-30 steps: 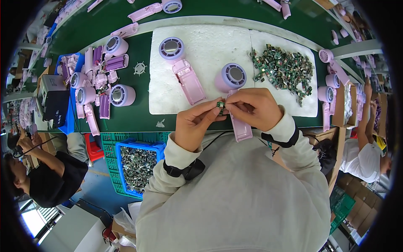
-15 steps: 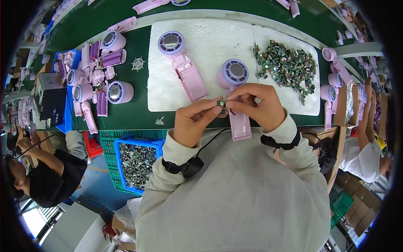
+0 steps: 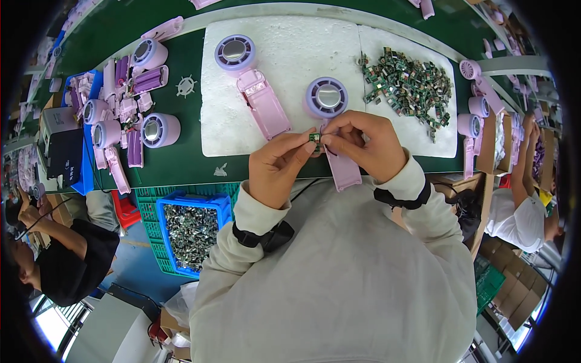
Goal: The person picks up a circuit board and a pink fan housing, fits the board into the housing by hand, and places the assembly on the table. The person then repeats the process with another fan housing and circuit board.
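My left hand (image 3: 273, 172) pinches a small green circuit board (image 3: 315, 139) between thumb and fingertips. Close against it, my right hand (image 3: 376, 148) has thumb and forefinger pressed together at the board's right side; whatever lies between those fingertips is too small to make out. Beneath both hands lies a handheld fan with a round lilac head (image 3: 327, 98) and an open pink handle (image 3: 344, 172), partly covered by my fingers. A short dark wire shows by the handle. A second pink fan (image 3: 264, 104) with its handle open rests to the left on the white foam sheet (image 3: 290, 54).
Loose circuit boards (image 3: 411, 91) form a pile on the foam's right side. Fan heads and purple-pink casings (image 3: 130, 109) crowd the left of the green table. Below its edge stands a blue bin (image 3: 225, 209) of small parts. Other people (image 3: 72, 260) work at both sides.
The whole view has shifted slightly, so the table appears further left and higher. My hands stay together at the circuit board, and the fan handle under them is tilted a little more.
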Action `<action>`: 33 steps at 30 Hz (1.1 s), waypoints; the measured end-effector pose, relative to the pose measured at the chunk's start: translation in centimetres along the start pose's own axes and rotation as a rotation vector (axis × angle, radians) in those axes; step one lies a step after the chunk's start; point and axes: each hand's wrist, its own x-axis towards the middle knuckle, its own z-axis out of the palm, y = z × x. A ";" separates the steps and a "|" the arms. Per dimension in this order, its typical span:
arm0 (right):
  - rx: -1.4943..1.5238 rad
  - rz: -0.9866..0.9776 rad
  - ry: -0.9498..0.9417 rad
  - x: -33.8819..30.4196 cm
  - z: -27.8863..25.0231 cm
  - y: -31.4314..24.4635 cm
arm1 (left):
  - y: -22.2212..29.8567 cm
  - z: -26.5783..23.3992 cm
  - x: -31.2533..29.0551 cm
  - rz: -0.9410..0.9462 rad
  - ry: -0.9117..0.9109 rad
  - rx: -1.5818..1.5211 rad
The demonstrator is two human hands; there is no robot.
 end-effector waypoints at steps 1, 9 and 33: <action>-0.062 -0.041 0.021 0.0 0.0 -0.1 | 0.0 0.4 -0.1 0.016 0.057 0.022; -0.650 -0.438 0.020 -1.9 -0.6 -0.4 | 0.0 1.0 0.0 0.005 0.145 0.054; -0.497 -0.606 0.153 -0.8 1.9 0.3 | 1.0 0.5 0.1 -0.201 0.126 -0.156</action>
